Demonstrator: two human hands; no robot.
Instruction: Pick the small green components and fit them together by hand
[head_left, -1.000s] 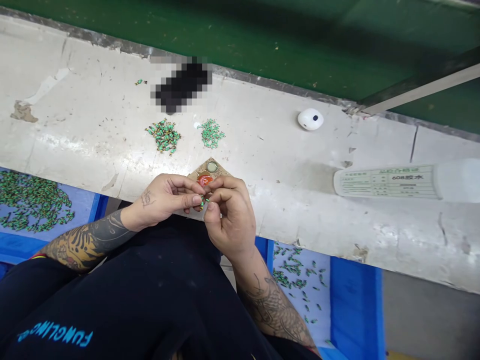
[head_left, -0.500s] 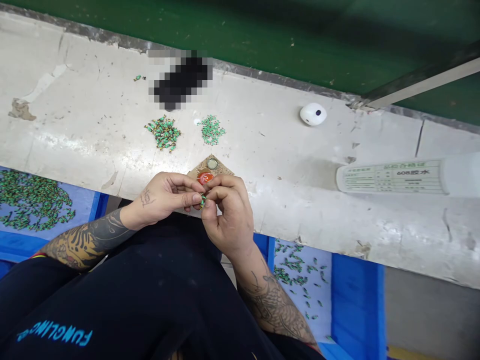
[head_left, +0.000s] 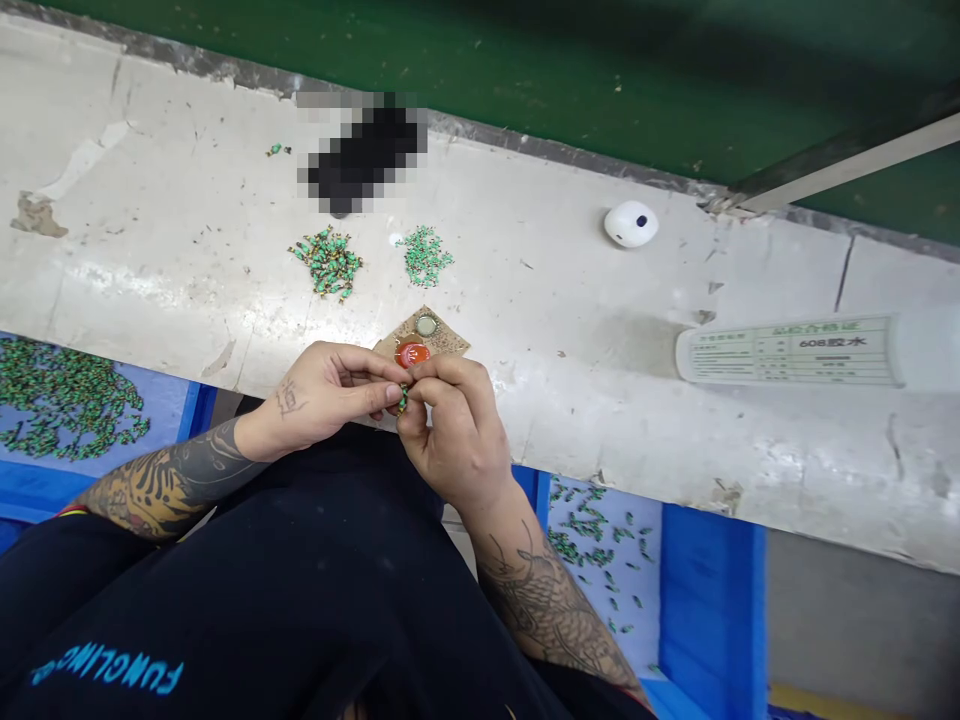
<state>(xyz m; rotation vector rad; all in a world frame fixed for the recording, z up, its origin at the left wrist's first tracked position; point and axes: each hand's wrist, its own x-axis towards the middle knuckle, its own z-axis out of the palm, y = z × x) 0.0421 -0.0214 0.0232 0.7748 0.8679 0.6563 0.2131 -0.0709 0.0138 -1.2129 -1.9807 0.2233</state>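
Note:
My left hand (head_left: pixel 322 390) and my right hand (head_left: pixel 457 435) meet above the bench's front edge, their fingertips closed on a tiny green and gold bead (head_left: pixel 403 399). Fingers hide part of the bead. Just beyond my fingers lies a scrap of cork-like board (head_left: pixel 442 340) holding a blob of red-orange paste (head_left: pixel 412 353) and a small round metal cap (head_left: pixel 426 325). Farther out on the bench are two small heaps of green beads (head_left: pixel 328 262), with the second heap (head_left: pixel 424 255) to the right.
A worn white bench (head_left: pixel 540 300) runs across the view, with a labelled white glue bottle (head_left: pixel 787 350) and a white ball (head_left: pixel 631 224) on it. A pixelated dark object (head_left: pixel 364 155) lies beyond the heaps. Blue trays of green beads (head_left: pixel 191 412) (head_left: pixel 712 600) sit below the bench.
My hands have shifted slightly and still pinch the bead. The whole view has drifted a little, with the bench objects sitting slightly higher.

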